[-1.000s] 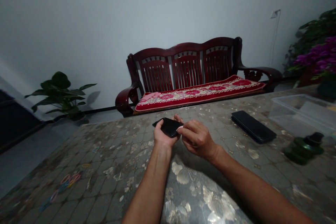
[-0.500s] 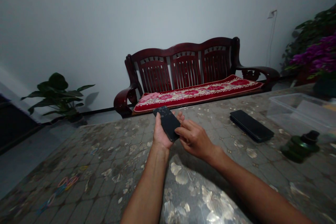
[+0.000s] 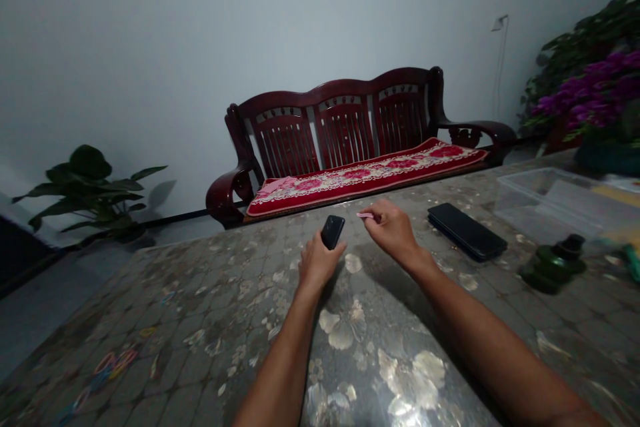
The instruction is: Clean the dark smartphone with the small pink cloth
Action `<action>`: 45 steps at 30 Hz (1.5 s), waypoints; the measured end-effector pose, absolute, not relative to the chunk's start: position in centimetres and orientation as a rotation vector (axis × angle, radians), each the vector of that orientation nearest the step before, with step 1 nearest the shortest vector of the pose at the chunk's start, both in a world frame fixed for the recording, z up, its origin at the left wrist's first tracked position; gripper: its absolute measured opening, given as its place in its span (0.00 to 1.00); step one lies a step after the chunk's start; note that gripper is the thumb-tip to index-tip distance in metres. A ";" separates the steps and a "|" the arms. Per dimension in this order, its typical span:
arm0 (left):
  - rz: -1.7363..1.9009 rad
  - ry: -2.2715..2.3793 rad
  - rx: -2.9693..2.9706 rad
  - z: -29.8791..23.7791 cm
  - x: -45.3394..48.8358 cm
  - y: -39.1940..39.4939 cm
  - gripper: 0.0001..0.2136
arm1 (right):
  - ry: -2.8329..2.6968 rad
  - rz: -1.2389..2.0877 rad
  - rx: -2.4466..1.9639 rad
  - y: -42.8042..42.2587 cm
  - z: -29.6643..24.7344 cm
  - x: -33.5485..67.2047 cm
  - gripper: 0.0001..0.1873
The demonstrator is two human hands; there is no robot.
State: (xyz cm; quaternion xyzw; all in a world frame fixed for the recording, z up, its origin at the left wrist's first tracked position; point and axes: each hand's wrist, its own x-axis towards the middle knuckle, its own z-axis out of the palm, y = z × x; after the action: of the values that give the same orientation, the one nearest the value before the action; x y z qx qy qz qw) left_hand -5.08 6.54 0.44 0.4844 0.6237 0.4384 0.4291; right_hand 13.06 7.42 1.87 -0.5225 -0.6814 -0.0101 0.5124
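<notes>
My left hand (image 3: pixel 317 263) grips a small black phone (image 3: pixel 332 231), held end-up over the floral-patterned table (image 3: pixel 210 320). My right hand (image 3: pixel 391 225) hovers just to the right of it, apart from the phone, fingers pinched on a small pink strip (image 3: pixel 365 215). A second black phone (image 3: pixel 467 231) lies flat on the table further right.
A dark green bottle (image 3: pixel 551 267) lies on its side at the right, near a clear plastic box (image 3: pixel 565 203). Coloured rubber bands (image 3: pixel 111 364) lie at the left edge. Behind the table stand a red wooden bench (image 3: pixel 350 140), a leafy plant (image 3: pixel 87 180) and purple flowers (image 3: pixel 590 90).
My right hand has left the phone and moved right, holding a small pink strip. The left hand has tilted the phone and lowered it toward the table.
</notes>
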 end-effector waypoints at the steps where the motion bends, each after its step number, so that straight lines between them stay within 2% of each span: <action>1: 1.003 1.707 1.398 0.1 -5.0 6.4 0.28 | -1.625 -0.012 -1.278 7.7 1.7 13.3 0.12; 3: 0.762 1.929 1.723 -0.4 -4.7 5.9 0.33 | -1.629 0.011 -1.317 8.1 1.1 13.6 0.12; 6: 0.528 2.011 1.915 -0.9 -4.2 5.3 0.36 | -1.671 0.036 -1.367 8.5 0.2 13.5 0.12; 17: 0.359 2.063 2.024 -2.2 -3.6 4.7 0.36 | -1.760 0.105 -1.442 8.8 -1.7 12.7 0.14; 23: 0.427 2.082 2.001 -2.6 -3.2 4.3 0.33 | -1.686 0.239 -1.351 9.1 -3.0 12.1 0.13; 33: 0.547 2.184 1.755 -2.4 -1.8 4.0 0.32 | -1.236 0.591 -1.241 10.5 -5.6 12.5 0.13; 40: 0.515 2.331 1.544 -1.6 0.5 3.6 0.33 | -1.111 0.610 -1.233 10.7 -6.7 13.7 0.19; 45: 0.582 2.224 1.430 -1.3 0.6 3.2 0.29 | -1.144 0.566 -1.221 10.4 -6.8 14.2 0.20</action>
State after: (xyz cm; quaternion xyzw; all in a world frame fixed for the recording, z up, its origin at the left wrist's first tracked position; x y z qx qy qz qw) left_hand 0.64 3.21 -1.32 0.5157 0.8022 0.2099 0.2156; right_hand 14.22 10.36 -6.76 -0.5343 -0.5005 0.2478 0.6345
